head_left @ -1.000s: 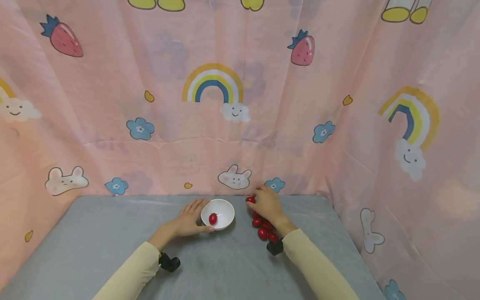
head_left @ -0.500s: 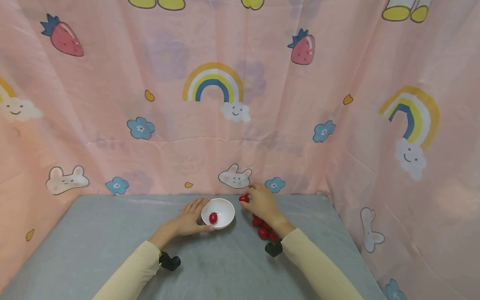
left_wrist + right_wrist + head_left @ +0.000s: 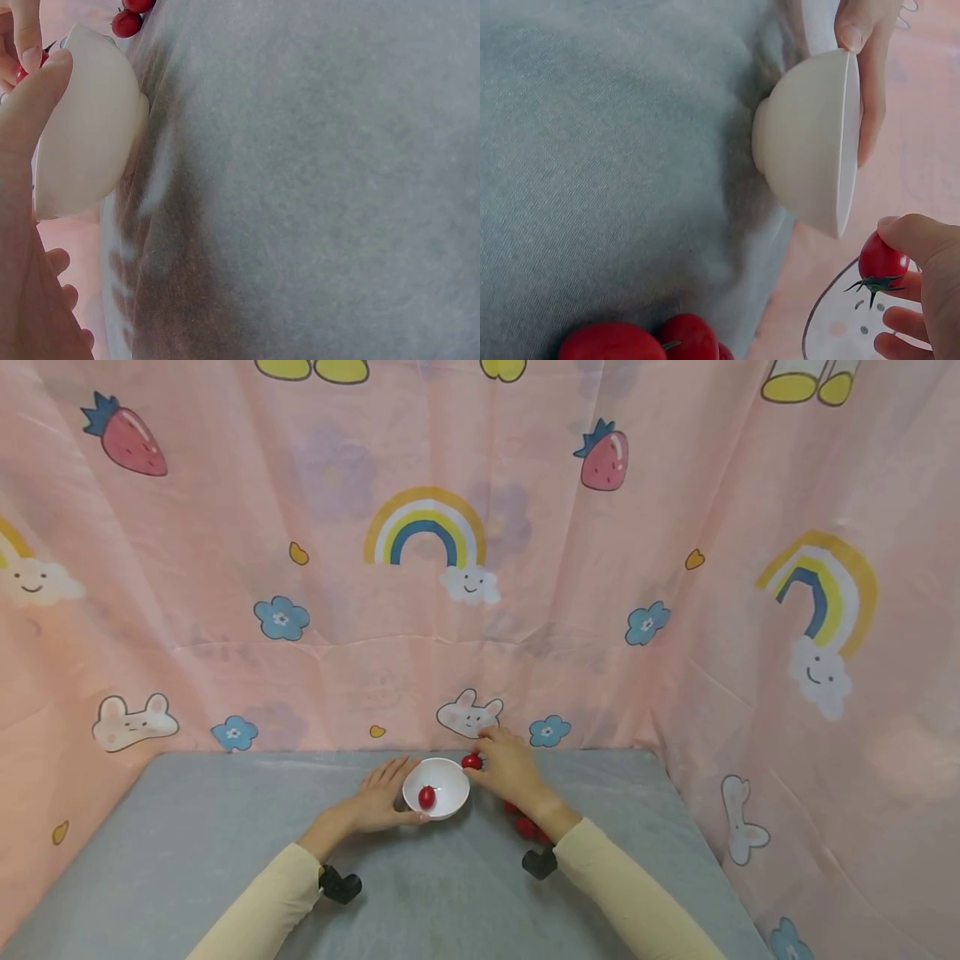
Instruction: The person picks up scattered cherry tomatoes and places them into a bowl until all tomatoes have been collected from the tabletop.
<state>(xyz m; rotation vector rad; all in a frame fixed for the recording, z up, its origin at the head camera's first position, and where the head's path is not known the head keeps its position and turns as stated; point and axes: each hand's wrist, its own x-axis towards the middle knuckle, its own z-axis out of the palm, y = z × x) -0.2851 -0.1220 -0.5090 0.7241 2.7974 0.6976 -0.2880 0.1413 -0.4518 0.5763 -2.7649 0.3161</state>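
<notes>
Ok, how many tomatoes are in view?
At least 5: one tomato in the white bowl, one pinched by the right hand, three on the table; more may be hidden.

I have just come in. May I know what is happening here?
A person's right hand pinches a red tomato near the rim of a white bowl. The left hand holds the bowl, in which another tomato lies. More tomatoes lie on the gray surface, partly hidden in the head view.
</notes>
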